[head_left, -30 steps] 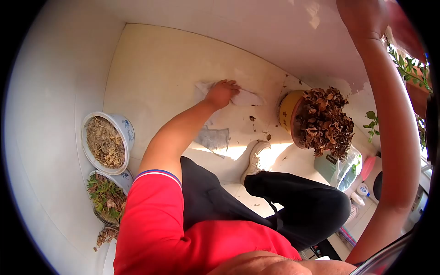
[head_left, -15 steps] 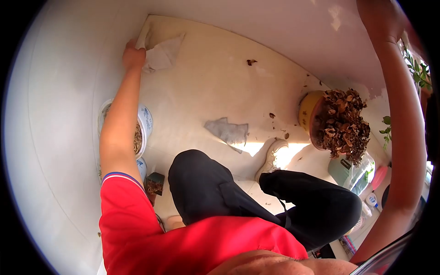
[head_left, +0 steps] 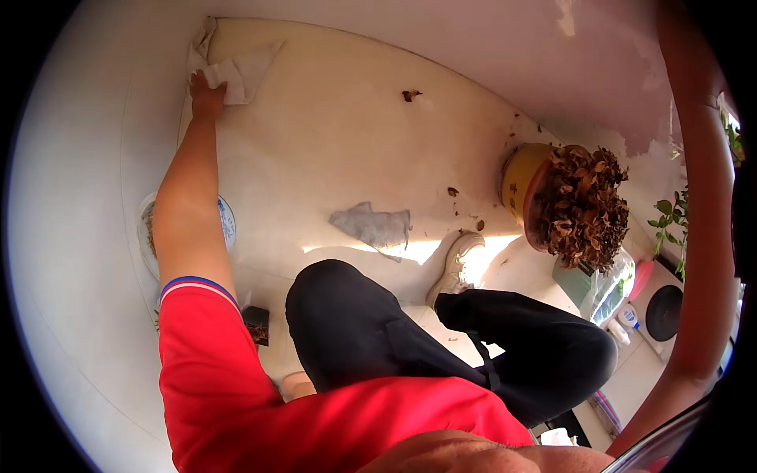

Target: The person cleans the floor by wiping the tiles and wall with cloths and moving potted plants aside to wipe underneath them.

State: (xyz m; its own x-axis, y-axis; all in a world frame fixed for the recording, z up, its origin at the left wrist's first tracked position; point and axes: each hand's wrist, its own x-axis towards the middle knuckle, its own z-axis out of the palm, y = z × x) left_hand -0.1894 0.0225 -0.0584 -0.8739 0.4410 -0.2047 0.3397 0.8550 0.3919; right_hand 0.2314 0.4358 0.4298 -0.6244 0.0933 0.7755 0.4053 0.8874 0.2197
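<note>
My left hand (head_left: 207, 96) is at the far left corner of the floor, pressed onto a whitish cloth (head_left: 246, 72). Its fingers bend over the near edge of the cloth, one part of which runs up into the corner. My right hand (head_left: 684, 43) is raised at the upper right edge of the view, dark and close to the wall; its fingers are not visible. A second, grey cloth (head_left: 371, 225) lies crumpled on the floor in front of my knee, touched by neither hand.
A yellow pot (head_left: 520, 180) of dried brown leaves (head_left: 587, 205) stands on the right. Dry leaf bits (head_left: 411, 95) dot the floor. A blue-and-white pot (head_left: 226, 222) sits under my left forearm, near a small dark pot (head_left: 256, 325). Green plants (head_left: 673, 217) hang at right.
My left hand has moved up and left with the cloth, farther into the corner. The right hand has shifted toward the right edge. The whole view has tilted slightly.
</note>
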